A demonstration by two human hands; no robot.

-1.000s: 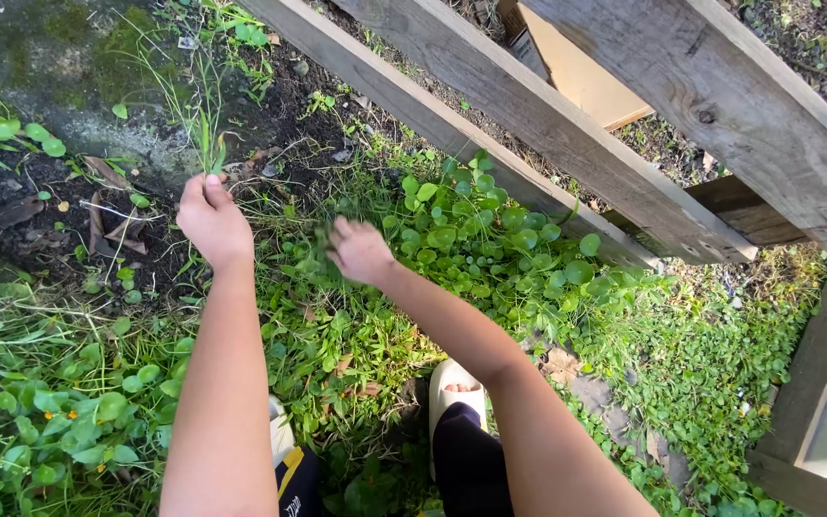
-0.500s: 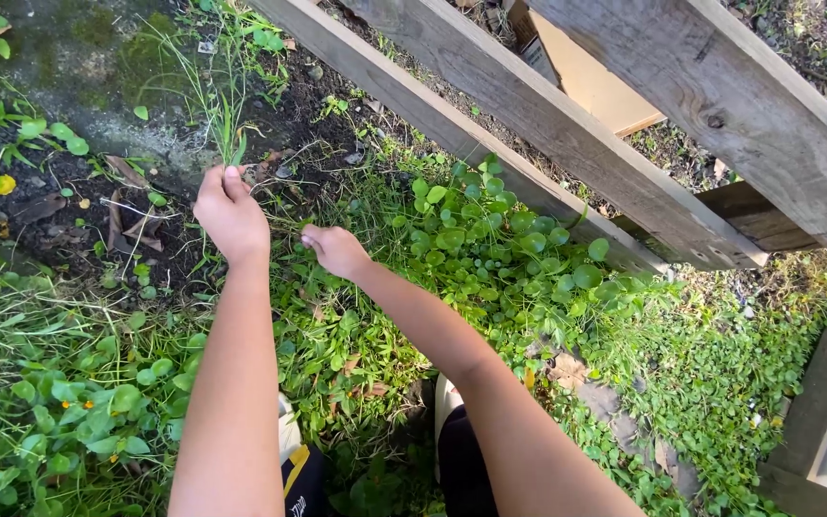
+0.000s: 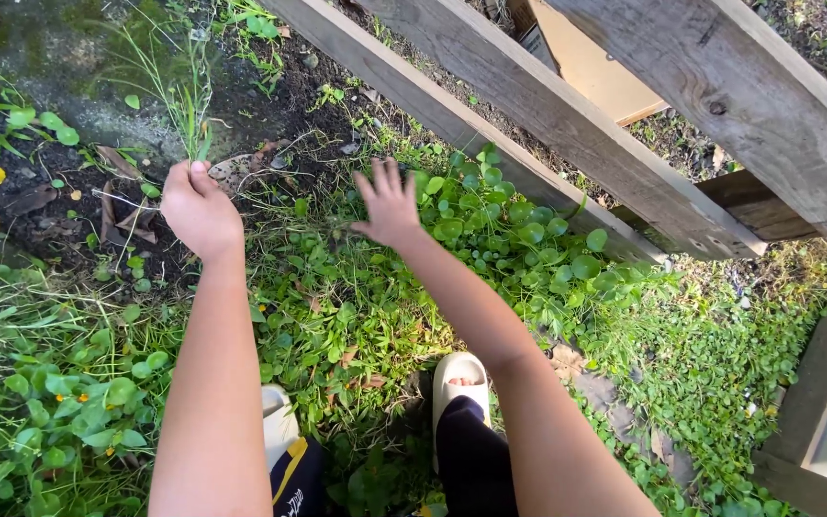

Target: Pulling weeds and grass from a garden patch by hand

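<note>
My left hand [image 3: 198,209] is closed around a thin bunch of pulled grass stalks [image 3: 187,101] that stick up from my fist over dark soil. My right hand [image 3: 390,204] is spread flat, fingers apart, holding nothing, hovering over low weeds next to a patch of round-leaved green plants [image 3: 504,225]. Both forearms reach forward from the bottom of the view. Below them I see my two pale slip-on shoes [image 3: 459,373] standing in the greenery.
A grey wooden fence rail [image 3: 490,144] runs diagonally just beyond my right hand, with a broader plank [image 3: 748,105] above it. Bare dark soil [image 3: 59,201] with dead leaves lies at the left. Round-leaved plants with small orange flowers [image 3: 69,402] grow at lower left.
My right hand has opened from a closed fist and moved right and forward towards the round-leaved plants. My left hand keeps its hold on the grass stalks and has barely shifted.
</note>
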